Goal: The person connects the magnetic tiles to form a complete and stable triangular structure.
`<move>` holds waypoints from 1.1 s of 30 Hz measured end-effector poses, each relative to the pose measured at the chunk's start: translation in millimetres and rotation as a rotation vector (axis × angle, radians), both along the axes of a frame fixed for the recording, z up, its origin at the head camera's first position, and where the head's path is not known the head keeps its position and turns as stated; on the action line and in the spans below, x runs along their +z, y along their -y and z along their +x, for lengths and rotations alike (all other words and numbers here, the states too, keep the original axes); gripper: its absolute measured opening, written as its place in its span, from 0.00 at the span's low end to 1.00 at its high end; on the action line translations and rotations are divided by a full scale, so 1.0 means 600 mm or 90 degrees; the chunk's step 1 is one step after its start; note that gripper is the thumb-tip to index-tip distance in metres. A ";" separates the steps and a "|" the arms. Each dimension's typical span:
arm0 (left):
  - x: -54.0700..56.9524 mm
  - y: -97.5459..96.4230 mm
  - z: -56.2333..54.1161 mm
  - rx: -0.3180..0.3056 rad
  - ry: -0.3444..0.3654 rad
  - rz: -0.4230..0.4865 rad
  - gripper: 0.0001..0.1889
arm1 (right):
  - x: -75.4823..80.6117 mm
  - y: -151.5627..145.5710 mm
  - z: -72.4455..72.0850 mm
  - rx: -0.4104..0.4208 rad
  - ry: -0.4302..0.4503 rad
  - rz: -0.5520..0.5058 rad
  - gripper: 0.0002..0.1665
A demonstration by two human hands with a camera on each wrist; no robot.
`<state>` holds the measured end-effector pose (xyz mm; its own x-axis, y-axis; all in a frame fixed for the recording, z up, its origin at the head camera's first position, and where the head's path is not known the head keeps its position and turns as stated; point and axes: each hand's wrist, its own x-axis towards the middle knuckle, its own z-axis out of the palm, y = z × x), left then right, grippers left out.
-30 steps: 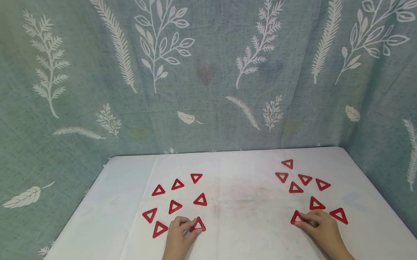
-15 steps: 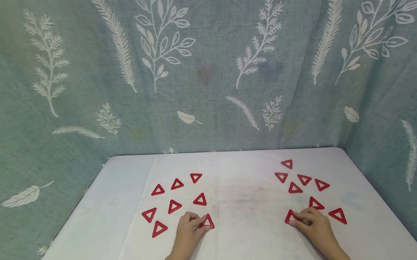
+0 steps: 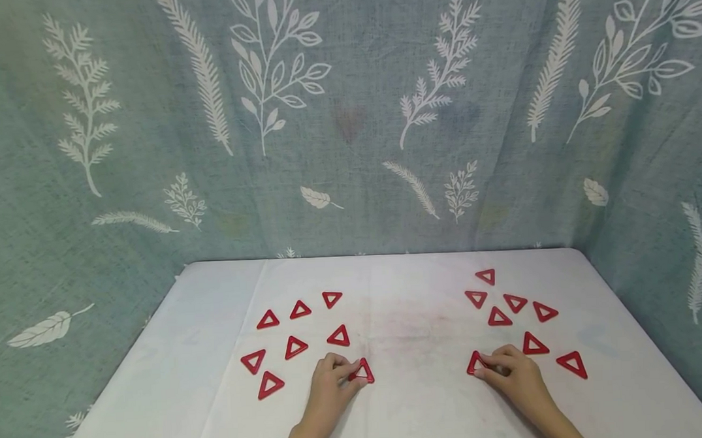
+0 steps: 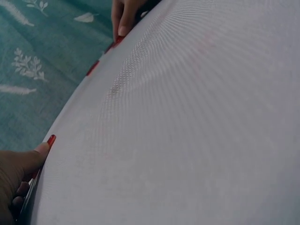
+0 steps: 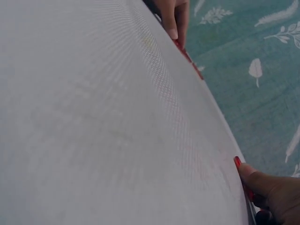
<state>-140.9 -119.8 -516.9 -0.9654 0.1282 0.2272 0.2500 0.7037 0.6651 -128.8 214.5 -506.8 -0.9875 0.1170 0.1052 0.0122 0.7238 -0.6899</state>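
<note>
Between thumb and fingers, my left hand (image 3: 330, 390) pinches a red triangle frame (image 3: 369, 373) at its left side, low over the white table. Across from it my right hand (image 3: 515, 376) pinches another red triangle frame (image 3: 472, 366) by its right side. Both triangles have an open centre, and fingertips cover part of each. In the left wrist view the thumb (image 4: 41, 150) presses on the red piece (image 4: 52, 139); in the right wrist view the other thumb (image 5: 248, 171) lies against its red piece (image 5: 237, 161). A gap of white cloth separates the two held triangles.
Several red triangles, one of them a near-left triangle (image 3: 271, 393), lie spread on the left of the white table (image 3: 418, 412). Several more, including a triangle (image 3: 581, 373), lie on the right. A leaf-patterned curtain (image 3: 350, 199) rises behind the table's far edge.
My left hand has slid its triangle to the right, and my right hand has brought its triangle to the left, so the two are closer together. The loose triangles stay in place.
</note>
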 end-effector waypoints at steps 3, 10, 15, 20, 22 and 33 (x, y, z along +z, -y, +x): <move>0.000 -0.005 -0.001 -0.001 -0.002 0.003 0.20 | -0.001 0.005 -0.003 0.010 -0.003 -0.005 0.22; 0.004 -0.017 -0.004 -0.005 -0.024 0.001 0.19 | -0.003 0.016 -0.021 0.047 -0.041 -0.005 0.22; 0.004 -0.025 -0.008 -0.006 -0.030 0.004 0.20 | -0.009 0.029 -0.033 0.081 -0.073 -0.035 0.19; 0.002 -0.033 -0.013 -0.006 -0.029 -0.004 0.20 | -0.009 0.038 -0.037 0.086 -0.058 -0.035 0.18; 0.002 -0.037 -0.014 -0.011 -0.035 -0.004 0.19 | -0.007 0.040 -0.039 0.088 -0.057 -0.035 0.18; -0.006 -0.057 -0.020 -0.019 -0.101 -0.013 0.19 | -0.011 0.051 -0.047 0.116 -0.069 -0.050 0.19</move>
<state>-153.2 -85.4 -520.2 -0.9132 0.1624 0.3738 0.3719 0.7071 0.6013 -156.8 184.1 -513.2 -0.9764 -0.0508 0.2098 -0.1916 0.6511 -0.7344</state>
